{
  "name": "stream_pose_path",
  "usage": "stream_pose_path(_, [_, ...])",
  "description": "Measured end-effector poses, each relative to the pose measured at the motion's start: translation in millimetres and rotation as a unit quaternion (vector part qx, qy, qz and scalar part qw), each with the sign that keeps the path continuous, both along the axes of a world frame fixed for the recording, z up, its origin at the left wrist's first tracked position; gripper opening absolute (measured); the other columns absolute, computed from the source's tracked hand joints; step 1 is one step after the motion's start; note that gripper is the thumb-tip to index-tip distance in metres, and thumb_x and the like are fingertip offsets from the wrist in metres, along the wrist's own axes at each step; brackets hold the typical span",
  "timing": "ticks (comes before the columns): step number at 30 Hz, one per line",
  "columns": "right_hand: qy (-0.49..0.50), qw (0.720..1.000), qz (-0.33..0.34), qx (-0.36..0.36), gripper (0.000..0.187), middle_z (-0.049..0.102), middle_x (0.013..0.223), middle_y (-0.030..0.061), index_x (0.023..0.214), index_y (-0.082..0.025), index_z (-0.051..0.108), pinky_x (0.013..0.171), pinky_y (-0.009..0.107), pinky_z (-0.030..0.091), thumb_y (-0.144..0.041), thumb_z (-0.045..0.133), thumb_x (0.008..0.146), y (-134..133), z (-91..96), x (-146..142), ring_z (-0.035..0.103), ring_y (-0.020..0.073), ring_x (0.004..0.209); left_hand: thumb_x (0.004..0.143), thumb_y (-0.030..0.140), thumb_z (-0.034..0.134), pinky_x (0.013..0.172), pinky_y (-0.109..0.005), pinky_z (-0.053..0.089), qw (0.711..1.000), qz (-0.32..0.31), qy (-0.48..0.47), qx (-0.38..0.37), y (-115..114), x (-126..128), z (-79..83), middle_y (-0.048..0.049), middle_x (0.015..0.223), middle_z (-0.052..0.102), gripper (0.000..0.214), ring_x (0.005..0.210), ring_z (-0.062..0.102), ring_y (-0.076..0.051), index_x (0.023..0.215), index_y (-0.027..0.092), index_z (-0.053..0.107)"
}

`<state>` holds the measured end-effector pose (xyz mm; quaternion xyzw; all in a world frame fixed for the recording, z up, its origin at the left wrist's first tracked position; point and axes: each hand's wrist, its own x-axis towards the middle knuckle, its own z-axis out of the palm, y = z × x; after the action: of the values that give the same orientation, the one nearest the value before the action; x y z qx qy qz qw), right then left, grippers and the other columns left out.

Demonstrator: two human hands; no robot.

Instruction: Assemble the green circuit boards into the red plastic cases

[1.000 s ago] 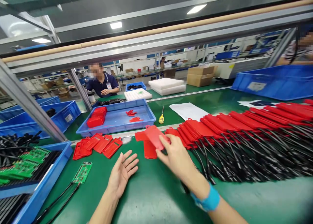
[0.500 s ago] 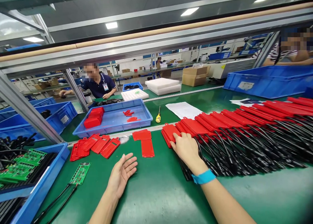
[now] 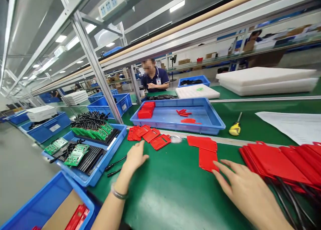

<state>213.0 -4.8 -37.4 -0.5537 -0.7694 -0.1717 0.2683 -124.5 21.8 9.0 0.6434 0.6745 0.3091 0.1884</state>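
1. The room is a long factory hall with strip lights in the ceiling, a grey aluminium frame [image 3: 100, 76] rising over the bench and a power strip [image 3: 112, 4] fixed high on it.
2. The green bench mat [image 3: 173, 189] fills the lower half of the view; a pale strip runs across it along the front of the far tray.
3. A person in a dark polo shirt [image 3: 155, 80] sits on the far side of the line.
4. White foam sheets [image 3: 268, 81] lie stacked at the far right, with a white paper sheet [image 3: 293, 124] nearer.
5. A wide blue tray [image 3: 213, 118] holds a stack of red parts and a few loose red pieces.
6. A blue bin [image 3: 100, 166] at the left carries green circuit boards [image 3: 76, 154] and black cables.
7. A row of red covers [image 3: 276, 161] overlaps along the right edge, with black cables beneath.
8. The right hand [image 3: 248, 193] lies low over the mat with fingers spread, empty; its fingertips touch the near edge of a flat red plate [image 3: 207, 158].
9. The left hand [image 3: 135, 158] rests palm down with fingers loosely spread, holding nothing, just beside two black leads [image 3: 115, 166] and near a cluster of red housings [image 3: 150, 136].
10. A yellow-handled screwdriver [image 3: 235, 129] lies beside the tray.
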Motion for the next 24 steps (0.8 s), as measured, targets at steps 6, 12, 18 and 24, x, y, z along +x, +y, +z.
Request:
stream_pose_path(6, [0.183,0.952,0.098,-0.223,0.037,0.067,0.103,0.0107,0.100,-0.017,0.070,0.081,0.043,0.048,-0.038,0.041,0.087,-19.5,2.9,-41.3,0.061,0.0282,0.094,0.062,0.027,0.073,0.085,-0.043,0.039,0.992,0.083,0.085,-0.030,-16.6,-56.5,-14.4,-0.0174,0.099,0.060,0.058,0.098,0.058,-0.036,0.114,0.014,0.051])
stream_pose_path(12, [0.430,0.708,0.267,-0.493,0.048,0.064,0.112,0.0122,0.120,-0.019,0.059,0.087,0.040,0.047,-0.046,0.058,0.081,-36.3,5.1,-73.4,0.059,0.0268,0.102,0.067,0.039,0.070,0.060,-0.030,0.048,0.995,-0.056,-0.064,-0.044,-28.8,3.0,-10.8,-0.0037,0.093,0.056,0.054,0.062,0.059,-0.014,0.114,0.021,0.050])
stream_pose_path(18, [0.693,0.399,0.352,-0.487,0.051,0.053,0.129,0.0111,0.118,-0.023,0.056,0.104,0.046,0.032,-0.049,0.068,0.076,-40.2,9.5,-68.2,0.047,0.0274,0.121,0.087,0.040,0.044,0.088,-0.039,0.048,0.977,-0.212,-0.011,0.015,19.2,66.5,-11.6,-0.0127,0.116,0.060,0.043,0.107,0.058,-0.025,0.125,0.020,0.047])
stream_pose_path(24, [0.788,0.308,0.292,-0.446,0.028,0.066,0.084,0.0068,0.078,-0.016,0.065,0.075,0.036,0.050,-0.040,0.054,0.089,-31.8,17.9,-54.1,0.061,0.0183,0.074,0.080,0.027,0.055,0.110,-0.055,0.009,0.977,-0.162,0.132,0.039,87.9,63.4,-39.1,-0.0254,0.141,0.036,0.062,0.136,0.022,-0.036,0.135,0.004,0.035])
